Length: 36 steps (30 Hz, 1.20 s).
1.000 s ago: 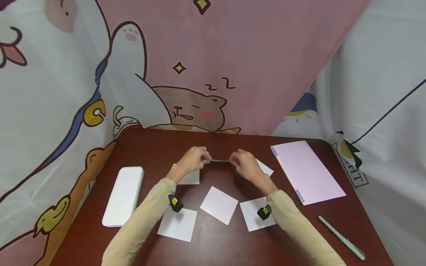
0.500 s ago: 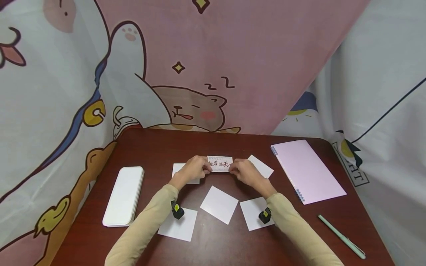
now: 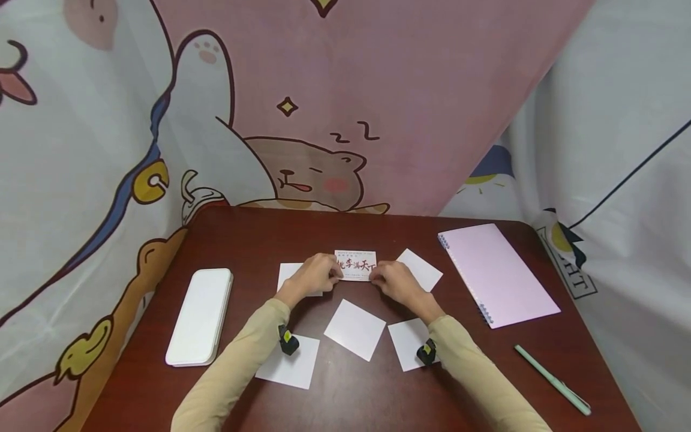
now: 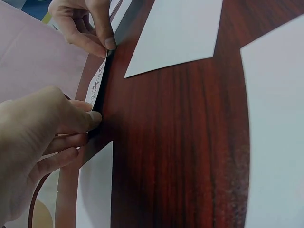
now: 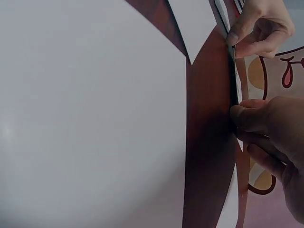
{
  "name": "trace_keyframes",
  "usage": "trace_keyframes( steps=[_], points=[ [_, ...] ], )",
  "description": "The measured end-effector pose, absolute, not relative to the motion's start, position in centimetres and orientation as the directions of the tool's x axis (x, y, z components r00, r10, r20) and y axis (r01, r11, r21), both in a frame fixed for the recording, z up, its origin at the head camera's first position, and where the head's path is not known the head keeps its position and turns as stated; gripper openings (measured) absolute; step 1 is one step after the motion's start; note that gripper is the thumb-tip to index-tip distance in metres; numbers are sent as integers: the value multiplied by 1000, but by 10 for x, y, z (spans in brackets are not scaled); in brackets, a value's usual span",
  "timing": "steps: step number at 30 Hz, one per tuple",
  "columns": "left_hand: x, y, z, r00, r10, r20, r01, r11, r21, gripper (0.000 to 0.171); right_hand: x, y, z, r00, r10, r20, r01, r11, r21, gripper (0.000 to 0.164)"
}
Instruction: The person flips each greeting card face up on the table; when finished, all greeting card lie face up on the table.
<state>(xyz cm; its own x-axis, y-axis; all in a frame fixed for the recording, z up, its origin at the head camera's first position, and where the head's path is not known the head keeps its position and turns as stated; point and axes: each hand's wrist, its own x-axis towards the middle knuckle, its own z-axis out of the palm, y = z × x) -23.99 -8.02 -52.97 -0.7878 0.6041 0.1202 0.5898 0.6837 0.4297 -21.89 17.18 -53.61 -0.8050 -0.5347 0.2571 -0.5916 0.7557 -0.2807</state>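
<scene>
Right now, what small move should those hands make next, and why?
Perhaps lay the printed card down and let go: the left hand and right hand pinch its opposite ends, its printed side shows in the head view, and white cards lie nearby.

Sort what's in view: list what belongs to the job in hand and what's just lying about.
In the job:
printed card, pinched by the left grip and right grip
five white squares nearby, probably

Apparently just lying about:
white case
pink notebook
green pen
</scene>
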Motion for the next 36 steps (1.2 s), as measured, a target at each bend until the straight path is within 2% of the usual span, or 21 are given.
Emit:
trace_keyframes(
  steps=[8,14,19,27,36],
  points=[
    [-240,-77,-528,-793,605,73,575,703,418,17,-215,175,-536,-813,-528,245,-581,764,-281,6],
    [-244,-66,-522,-783,618,69,584,692,424,16,-214,186,-530,-862,-469,195,-507,771,-386,11],
    [-254,-50,-510,-779,623,70,584,680,444,19,-216,201,-520,-879,-424,218,-477,765,-433,19],
    [-272,-14,-502,-777,628,35,548,648,529,37,-217,236,-506,-923,-328,202,-382,844,-376,44],
    [-279,27,-508,-766,641,-55,533,680,503,55,-211,260,-508,-971,-235,54,-240,919,-313,81]
  ],
)
